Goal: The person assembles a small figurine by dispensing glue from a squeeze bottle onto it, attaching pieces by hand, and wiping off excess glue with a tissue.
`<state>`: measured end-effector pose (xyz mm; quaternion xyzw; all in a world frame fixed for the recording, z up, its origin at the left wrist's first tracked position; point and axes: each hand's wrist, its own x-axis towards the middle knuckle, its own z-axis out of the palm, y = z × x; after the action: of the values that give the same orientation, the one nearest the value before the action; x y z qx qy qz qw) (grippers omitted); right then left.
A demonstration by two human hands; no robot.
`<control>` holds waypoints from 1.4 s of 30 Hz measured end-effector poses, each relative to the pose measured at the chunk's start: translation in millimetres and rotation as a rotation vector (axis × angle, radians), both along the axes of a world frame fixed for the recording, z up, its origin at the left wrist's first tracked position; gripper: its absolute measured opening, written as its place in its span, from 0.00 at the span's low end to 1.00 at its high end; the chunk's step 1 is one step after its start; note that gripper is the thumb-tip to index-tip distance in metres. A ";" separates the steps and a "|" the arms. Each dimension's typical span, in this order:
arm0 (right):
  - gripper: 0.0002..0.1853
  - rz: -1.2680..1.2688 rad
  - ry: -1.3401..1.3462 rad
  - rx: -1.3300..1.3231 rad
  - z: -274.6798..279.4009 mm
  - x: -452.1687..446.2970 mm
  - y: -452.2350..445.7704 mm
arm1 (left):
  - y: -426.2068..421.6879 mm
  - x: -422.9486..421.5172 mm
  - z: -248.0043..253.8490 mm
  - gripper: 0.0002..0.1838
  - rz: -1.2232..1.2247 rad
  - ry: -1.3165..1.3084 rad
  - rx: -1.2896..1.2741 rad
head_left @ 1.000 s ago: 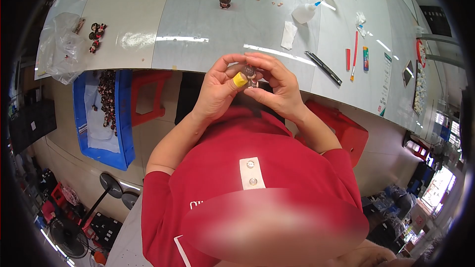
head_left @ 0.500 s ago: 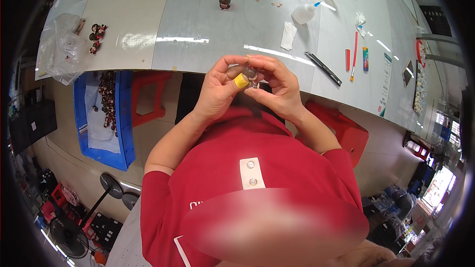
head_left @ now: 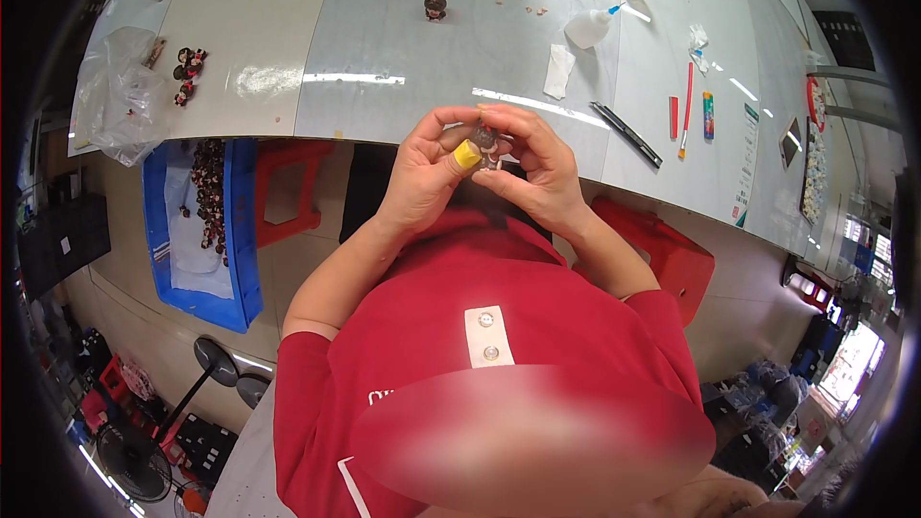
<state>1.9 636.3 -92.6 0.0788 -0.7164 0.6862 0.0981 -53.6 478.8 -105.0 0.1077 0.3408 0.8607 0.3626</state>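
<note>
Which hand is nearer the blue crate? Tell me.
Left. The left hand holds the figurine from the side toward the blue crate; the right hand, opposite, is farther off.

Dark brown is colouring the figurine (head_left: 486, 138), yellow the thumb wrap (head_left: 466, 153), red the near polo shirt (head_left: 413, 297), blue the left crate (head_left: 244, 240)

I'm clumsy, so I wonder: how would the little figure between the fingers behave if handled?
The figure probably feels light, small enough to sit between the fingers. It looks stiff, showing no visible sag. Its big round head over a smaller body might make it tip if pushed.
</note>
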 end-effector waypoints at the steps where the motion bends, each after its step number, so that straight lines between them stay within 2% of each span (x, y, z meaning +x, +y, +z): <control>1: 0.30 0.013 -0.007 -0.013 -1.0 -0.1 1.2 | 0.3 0.1 -0.4 0.19 0.004 -0.001 0.004; 8: 0.32 0.061 -0.035 -0.074 4.0 1.2 0.3 | -1.3 0.8 -0.6 0.19 0.019 -0.022 -0.012; 11: 0.29 0.039 -0.044 -0.146 4.2 3.6 -0.1 | -0.5 0.4 -2.3 0.19 0.026 -0.027 -0.017; 14: 0.26 -0.068 0.004 0.172 2.4 6.1 18.0 | -0.8 0.1 -4.1 0.21 0.067 -0.045 -0.037; 15: 0.20 -0.156 -0.016 0.240 -0.4 6.0 25.3 | -0.9 -0.5 -2.1 0.22 0.089 -0.050 -0.059; 18: 0.12 -0.533 0.197 0.819 -18.7 -11.9 57.7 | -2.1 -0.6 -3.4 0.23 0.129 -0.041 -0.088; 21: 0.09 -0.689 0.162 1.158 -19.8 -26.4 67.1 | 0.1 1.5 -3.5 0.22 0.134 -0.024 -0.092; 24: 0.06 -0.543 0.023 1.129 -32.0 -28.1 70.1 | 0.9 4.0 -0.3 0.22 0.140 -0.014 -0.091; 27: 0.06 -0.408 -0.001 0.731 -22.7 -18.6 57.1 | -0.6 4.7 -0.3 0.21 0.164 -0.009 -0.101; 31: 0.06 -0.260 0.109 0.487 10.8 0.7 28.3 | 0.5 5.1 -1.5 0.20 0.196 -0.008 -0.136; 37: 0.06 -0.151 0.108 0.544 13.9 2.8 18.6 | 5.2 8.6 -5.3 0.17 0.259 0.246 -0.216; 42: 0.05 -0.119 0.014 0.459 12.5 0.3 17.2 | -0.2 9.0 -5.8 0.17 0.230 0.251 -0.241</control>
<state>2.1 653.6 -80.1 0.0615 -0.8562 0.4980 0.1230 -44.6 478.6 -110.8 0.1302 0.4940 0.8291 0.2272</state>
